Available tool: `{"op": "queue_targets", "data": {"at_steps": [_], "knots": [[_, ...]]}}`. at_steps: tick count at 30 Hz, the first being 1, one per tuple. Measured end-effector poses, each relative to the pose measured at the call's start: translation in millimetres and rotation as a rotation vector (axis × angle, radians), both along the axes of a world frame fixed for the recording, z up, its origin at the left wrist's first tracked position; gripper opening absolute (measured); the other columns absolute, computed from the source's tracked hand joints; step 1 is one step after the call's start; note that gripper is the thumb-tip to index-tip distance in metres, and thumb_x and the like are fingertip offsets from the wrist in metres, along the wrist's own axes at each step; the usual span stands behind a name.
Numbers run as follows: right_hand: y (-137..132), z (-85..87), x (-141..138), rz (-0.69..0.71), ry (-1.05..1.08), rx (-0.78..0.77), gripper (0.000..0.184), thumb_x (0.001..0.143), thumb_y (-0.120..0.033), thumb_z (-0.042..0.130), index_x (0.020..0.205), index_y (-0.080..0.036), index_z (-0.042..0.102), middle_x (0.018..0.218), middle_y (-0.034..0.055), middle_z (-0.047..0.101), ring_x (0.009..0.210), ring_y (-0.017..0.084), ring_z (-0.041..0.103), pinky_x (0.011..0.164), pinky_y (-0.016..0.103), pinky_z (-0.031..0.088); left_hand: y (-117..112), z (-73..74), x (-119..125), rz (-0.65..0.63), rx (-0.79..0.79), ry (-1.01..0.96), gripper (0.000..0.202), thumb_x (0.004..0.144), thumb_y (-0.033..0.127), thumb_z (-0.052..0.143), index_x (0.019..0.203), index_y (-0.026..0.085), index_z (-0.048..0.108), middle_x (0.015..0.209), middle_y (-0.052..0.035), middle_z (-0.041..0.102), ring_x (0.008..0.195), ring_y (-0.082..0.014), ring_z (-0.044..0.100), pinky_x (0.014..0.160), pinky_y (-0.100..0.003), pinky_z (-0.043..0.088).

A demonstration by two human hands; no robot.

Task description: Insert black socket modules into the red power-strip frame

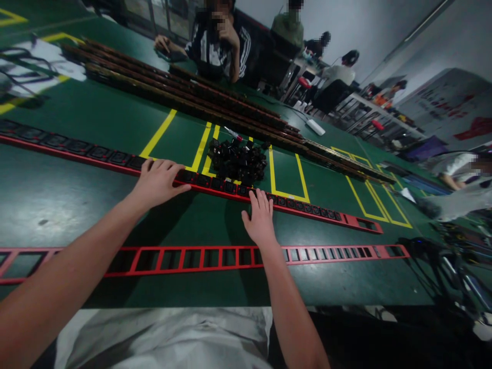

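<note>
A long red strip (209, 183) fitted with a row of black sockets lies slantwise across the green table. My left hand (158, 180) grips it left of the middle, fingers over the top and thumb at the near side. My right hand (260, 216) rests its outstretched fingertips on the same strip further right, thumb spread away. Just beyond the strip, between my hands, is a heap of small black parts (238, 160). Nearer to me lies a second red strip (203, 267) with a row of bare openings, passing beneath both forearms.
Several long dark rails (184, 89) lie across the back of the table (346, 287). A pen (232, 134) is by the heap. Cables (23, 72) lie on white sheets at far left, more cables (426, 271) at right. A person (219, 46) sits opposite; others work beyond.
</note>
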State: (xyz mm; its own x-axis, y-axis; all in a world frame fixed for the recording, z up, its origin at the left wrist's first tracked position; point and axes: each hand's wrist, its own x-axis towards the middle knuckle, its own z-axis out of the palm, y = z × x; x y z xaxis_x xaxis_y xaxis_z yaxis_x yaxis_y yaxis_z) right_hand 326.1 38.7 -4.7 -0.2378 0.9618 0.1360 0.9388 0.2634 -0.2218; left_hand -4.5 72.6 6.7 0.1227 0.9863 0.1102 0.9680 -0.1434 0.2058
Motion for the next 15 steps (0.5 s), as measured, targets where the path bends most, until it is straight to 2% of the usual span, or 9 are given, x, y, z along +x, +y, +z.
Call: {"op": "queue_targets", "data": {"at_steps": [3, 8, 12, 15], "knots": [[0.6, -0.6, -0.4, -0.005, 0.009, 0.015, 0.072, 0.096, -0.023, 0.054, 0.165, -0.015, 0.035, 0.17, 0.0162, 0.036, 0.161, 0.03, 0.027, 0.132, 0.059, 0.018, 0.4, -1.1, -1.5, -0.008, 0.001, -0.013, 0.06, 0.097, 0.06, 0.054, 0.139, 0.016, 0.06, 0.14, -0.0178, 0.062, 0.135, -0.0382, 0.048, 0.119, -0.061, 0.026], [0.8, 0.1, -0.6, -0.003, -0.01, 0.002, 0.068, 0.095, -0.023, 0.056, 0.161, -0.014, 0.042, 0.171, 0.0164, 0.035, 0.161, 0.032, 0.027, 0.132, 0.058, 0.018, -0.9, -0.3, -1.6, -0.024, 0.012, -0.003, 0.059, 0.098, 0.058, 0.055, 0.139, 0.015, 0.06, 0.14, -0.0178, 0.062, 0.136, -0.0374, 0.048, 0.12, -0.06, 0.026], [0.3, 1.5, -0.2, -0.012, 0.021, 0.014, 0.075, 0.095, -0.022, 0.055, 0.166, -0.014, 0.031, 0.169, 0.0161, 0.038, 0.16, 0.029, 0.029, 0.132, 0.056, 0.02, -1.5, 0.6, -0.6, -0.023, 0.014, 0.001, 0.058, 0.099, 0.057, 0.052, 0.138, 0.016, 0.061, 0.14, -0.0184, 0.063, 0.135, -0.0379, 0.049, 0.12, -0.062, 0.026], [0.4, 1.5, 0.1, 0.001, -0.008, 0.008, 0.072, 0.095, -0.023, 0.055, 0.164, -0.017, 0.036, 0.17, 0.0162, 0.036, 0.161, 0.031, 0.028, 0.131, 0.058, 0.021, -0.6, -0.4, -1.3, -0.018, 0.008, -0.001, 0.058, 0.098, 0.057, 0.052, 0.138, 0.016, 0.061, 0.141, -0.019, 0.062, 0.136, -0.0385, 0.049, 0.119, -0.062, 0.027]]}}
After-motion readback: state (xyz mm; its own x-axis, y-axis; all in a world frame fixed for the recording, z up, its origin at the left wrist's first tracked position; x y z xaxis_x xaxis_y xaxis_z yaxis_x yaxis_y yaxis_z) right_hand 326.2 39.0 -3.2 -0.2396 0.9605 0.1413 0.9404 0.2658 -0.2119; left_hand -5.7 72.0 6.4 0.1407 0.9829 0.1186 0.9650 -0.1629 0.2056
